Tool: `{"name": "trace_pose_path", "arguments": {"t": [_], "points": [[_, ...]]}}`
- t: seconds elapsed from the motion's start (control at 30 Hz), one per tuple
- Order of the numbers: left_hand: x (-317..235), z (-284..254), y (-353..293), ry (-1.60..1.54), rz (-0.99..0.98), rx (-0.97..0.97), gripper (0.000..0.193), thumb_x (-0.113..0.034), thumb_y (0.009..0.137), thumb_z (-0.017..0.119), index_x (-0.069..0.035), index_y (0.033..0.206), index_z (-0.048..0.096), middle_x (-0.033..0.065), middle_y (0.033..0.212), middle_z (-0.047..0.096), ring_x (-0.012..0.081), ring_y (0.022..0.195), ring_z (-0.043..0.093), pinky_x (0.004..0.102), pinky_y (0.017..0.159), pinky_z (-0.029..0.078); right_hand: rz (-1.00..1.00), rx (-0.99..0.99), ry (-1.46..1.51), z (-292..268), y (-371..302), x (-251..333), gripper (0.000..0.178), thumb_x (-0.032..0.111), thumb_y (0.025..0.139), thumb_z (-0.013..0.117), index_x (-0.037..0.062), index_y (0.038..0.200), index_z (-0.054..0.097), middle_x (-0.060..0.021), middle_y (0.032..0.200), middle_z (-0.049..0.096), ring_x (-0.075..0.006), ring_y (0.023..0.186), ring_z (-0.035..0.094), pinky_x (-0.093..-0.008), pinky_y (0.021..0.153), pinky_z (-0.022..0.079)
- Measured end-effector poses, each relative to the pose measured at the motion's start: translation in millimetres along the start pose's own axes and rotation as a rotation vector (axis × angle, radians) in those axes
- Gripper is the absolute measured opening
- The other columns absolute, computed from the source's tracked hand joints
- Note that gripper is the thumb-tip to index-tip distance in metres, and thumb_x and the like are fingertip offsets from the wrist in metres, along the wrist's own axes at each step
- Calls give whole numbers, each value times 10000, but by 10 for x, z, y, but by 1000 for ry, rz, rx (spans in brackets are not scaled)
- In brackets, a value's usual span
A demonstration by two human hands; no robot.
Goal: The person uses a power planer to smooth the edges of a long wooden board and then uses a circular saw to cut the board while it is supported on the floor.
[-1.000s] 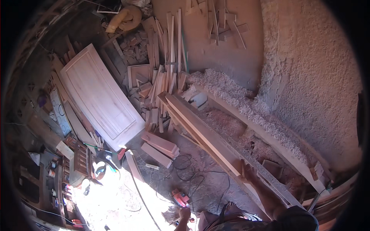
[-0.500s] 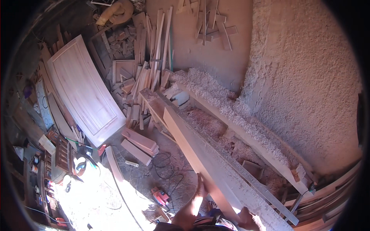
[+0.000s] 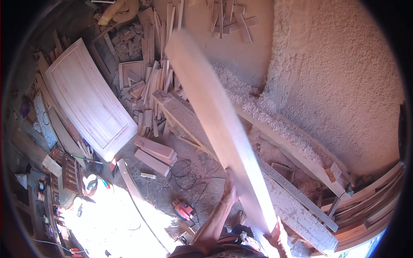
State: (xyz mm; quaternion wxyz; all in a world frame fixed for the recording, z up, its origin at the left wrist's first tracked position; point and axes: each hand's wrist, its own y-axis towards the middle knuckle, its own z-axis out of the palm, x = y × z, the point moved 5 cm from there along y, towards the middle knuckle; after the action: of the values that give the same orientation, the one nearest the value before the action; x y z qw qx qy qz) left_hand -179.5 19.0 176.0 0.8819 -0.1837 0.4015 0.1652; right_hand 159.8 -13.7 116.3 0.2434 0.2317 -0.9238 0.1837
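A long wooden board [image 3: 216, 114] is held up at a slant in front of me, its far end raised above the workbench and slightly blurred by motion. My left hand [image 3: 231, 189] grips the board's left edge, with the thumb side showing and the other fingers partly hidden beneath it. Nearer to me, my right hand [image 3: 278, 237] is closed on the right edge close to the near end. Under the board runs the dusty workbench [image 3: 301, 223], strewn with shavings.
A timber beam heaped with shavings [image 3: 279, 124] lies beyond the bench. On the left leans a panelled door [image 3: 90, 99]. Cut blocks [image 3: 155, 155], a red power tool [image 3: 183, 209] and looped cable [image 3: 183, 172] lie on the floor. Stacked planks [image 3: 365, 215] stand at right.
The board has been lifted away from the bench, its far end swinging up toward the wall. Both hands have stayed on it, and the left has risen slightly.
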Motion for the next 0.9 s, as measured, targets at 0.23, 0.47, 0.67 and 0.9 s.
{"name": "trace_pose_path", "arguments": {"t": [0.23, 0.47, 0.67, 0.9], "points": [[-1121, 930, -218, 643, 502, 71, 798, -765, 869, 564, 7, 1062, 633, 74, 786, 639, 243, 689, 643, 411, 616, 538, -540, -285, 691, -936, 985, 1733, 1016, 419, 873, 773, 31, 1592, 169, -281, 1483, 419, -392, 1316, 496, -513, 1055, 439], [-655, 1484, -222, 1361, 730, 494, 782, -746, 738, 712, -13, 1009, 685, 167, 889, 670, 365, 810, 682, 468, 761, 564, -368, -1468, 1320, -2712, 0, -42, 596, 380, 1007, 576, -28, 1409, 412, -213, 1214, 544, -316, 1095, 593, -460, 915, 529], [100, 1684, 335, 1808, 320, 857, 862, -844, 779, 566, 0, 805, 735, 226, 760, 696, 376, 746, 704, 496, 729, 559, 253, -1833, 1011, -2714, -916, -2189, 562, 461, 1023, 423, 17, 1346, 541, -160, 1338, 607, -352, 1247, 563, -596, 1149, 307], [1396, 1435, 1037, 1884, -94, 1060, 876, -832, 775, 574, 2, 994, 724, 203, 947, 711, 367, 933, 685, 502, 872, 516, 599, -1046, 1026, -1979, 332, -2636, 535, 432, 1014, 462, 7, 1328, 546, -151, 1261, 610, -340, 1149, 582, -565, 1059, 356]]}}
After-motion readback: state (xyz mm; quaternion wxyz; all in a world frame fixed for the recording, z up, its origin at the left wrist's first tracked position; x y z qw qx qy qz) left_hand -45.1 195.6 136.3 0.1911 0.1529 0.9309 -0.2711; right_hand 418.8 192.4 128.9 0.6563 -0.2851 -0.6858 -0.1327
